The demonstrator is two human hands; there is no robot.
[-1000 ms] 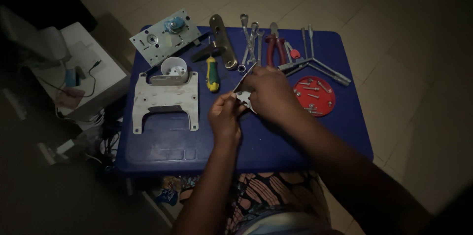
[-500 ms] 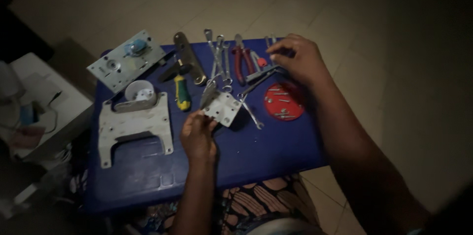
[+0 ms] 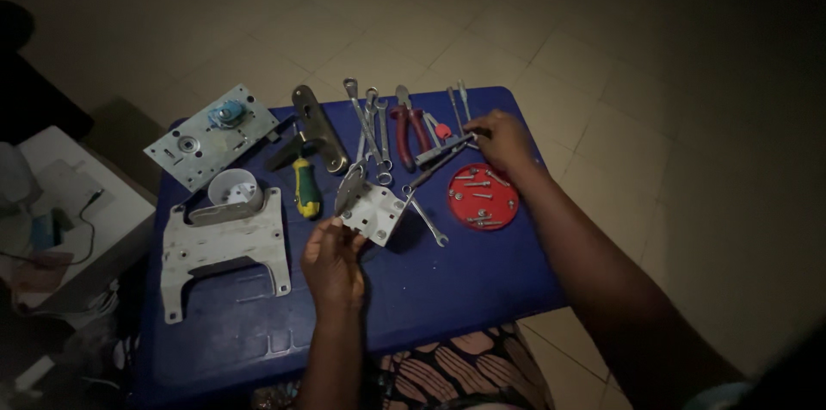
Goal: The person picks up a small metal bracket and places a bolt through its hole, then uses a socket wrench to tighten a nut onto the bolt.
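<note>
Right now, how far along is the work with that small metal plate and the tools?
Looks done: tools and parts are laid out on the blue table, and screws sit loose in the red lid. In hand: the left hand holds the small hinged metal plate just above the table, while the right hand rests on the cross-shaped wrench. Left: no screw or tool has met the plate.

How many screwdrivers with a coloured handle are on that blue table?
1. The screwdriver, yellow and green, lies between the white bracket and the hinge held by the left hand. Others may be hidden among the tools.
</note>
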